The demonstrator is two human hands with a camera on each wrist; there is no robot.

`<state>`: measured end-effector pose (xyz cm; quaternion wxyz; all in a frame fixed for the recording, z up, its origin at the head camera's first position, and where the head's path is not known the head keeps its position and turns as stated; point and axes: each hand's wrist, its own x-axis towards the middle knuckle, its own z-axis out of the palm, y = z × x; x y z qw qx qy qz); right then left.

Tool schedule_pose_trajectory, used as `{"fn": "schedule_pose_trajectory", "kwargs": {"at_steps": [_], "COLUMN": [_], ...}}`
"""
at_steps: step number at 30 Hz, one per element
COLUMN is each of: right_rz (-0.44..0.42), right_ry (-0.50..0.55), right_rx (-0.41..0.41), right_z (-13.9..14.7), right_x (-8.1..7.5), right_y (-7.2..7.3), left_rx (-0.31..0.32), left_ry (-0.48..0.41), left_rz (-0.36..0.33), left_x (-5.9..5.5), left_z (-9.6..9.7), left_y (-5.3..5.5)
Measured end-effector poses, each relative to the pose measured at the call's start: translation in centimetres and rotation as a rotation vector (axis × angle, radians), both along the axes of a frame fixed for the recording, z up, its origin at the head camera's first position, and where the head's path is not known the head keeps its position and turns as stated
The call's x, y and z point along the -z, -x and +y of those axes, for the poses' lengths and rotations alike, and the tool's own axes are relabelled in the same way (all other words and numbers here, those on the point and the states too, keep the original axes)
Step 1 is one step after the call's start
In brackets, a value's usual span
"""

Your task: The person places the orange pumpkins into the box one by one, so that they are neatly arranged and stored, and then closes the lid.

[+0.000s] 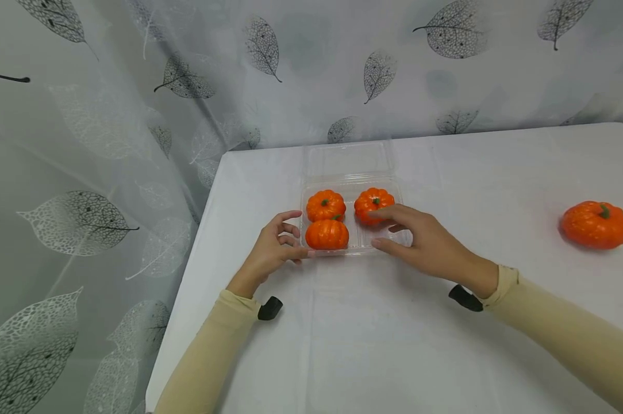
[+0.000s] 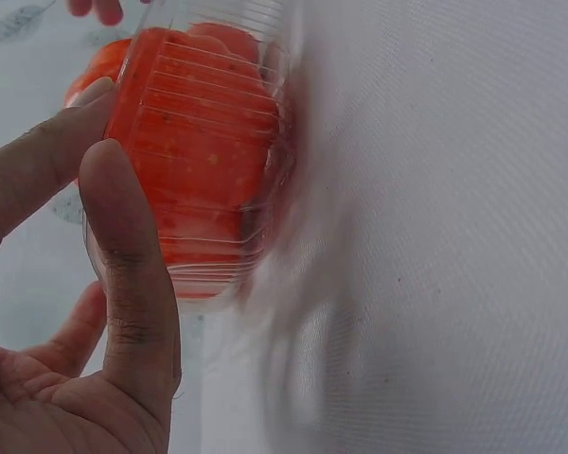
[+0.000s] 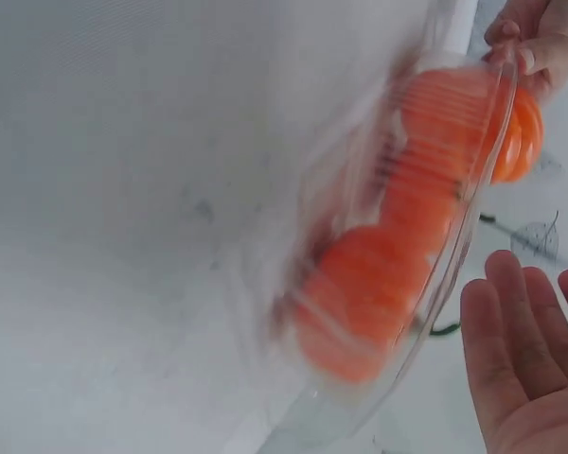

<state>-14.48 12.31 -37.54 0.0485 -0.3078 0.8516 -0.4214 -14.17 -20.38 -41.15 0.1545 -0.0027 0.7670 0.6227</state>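
A clear plastic box [image 1: 362,250] holds three small orange toy pumpkins with green stems. Two of them, the rear one [image 1: 326,204] and the front one [image 1: 327,234], sit one behind the other in its left part. The third pumpkin [image 1: 372,198] lies at the back of the right part. My left hand [image 1: 270,250] pinches the box's left rim between thumb [image 2: 128,246] and forefinger. Over the right side of the box hovers my right hand [image 1: 427,241], its fingers extended near the third pumpkin; in the right wrist view those fingers [image 3: 521,331] look straight and hold nothing.
The box's transparent lid [image 1: 349,161] lies folded back behind it. A larger orange pumpkin [image 1: 596,224] rests far to the right on the white-covered table [image 1: 394,351]. Leaf-patterned curtain cloth [image 1: 311,69] hangs behind and to the left.
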Motion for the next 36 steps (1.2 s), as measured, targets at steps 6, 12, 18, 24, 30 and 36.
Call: {"fn": "schedule_pose_trajectory", "kwargs": {"at_steps": [6,12,18,24,30,36], "right_rz": [0.182,0.258,0.255,0.288,0.295,0.415], "right_ry": [-0.014,-0.038,-0.063,-0.141,-0.232,-0.259], "right_rx": [0.085,0.197,0.266,0.305,0.341,0.337], "right_z": [3.2,6.7,9.8,13.0,15.9,18.4], "right_x": [-0.1,0.2,1.3,2.0,2.6,2.8], "right_y": [-0.3,-0.6,-1.0,-1.0,-0.8,-0.1], "left_rx": [0.001,0.005,0.006,0.007,0.007,0.006], "left_ry": [0.007,0.001,-0.002,0.0,0.002,-0.007], "left_rz": [-0.001,-0.003,-0.015,-0.018,-0.02,-0.013], "left_x": [-0.2,-0.2,-0.1,-0.2,-0.3,-0.1], "left_z": [-0.1,-0.1,-0.1,-0.1,-0.1,-0.2], "left_y": [0.0,0.1,0.1,0.1,0.1,0.2]}}
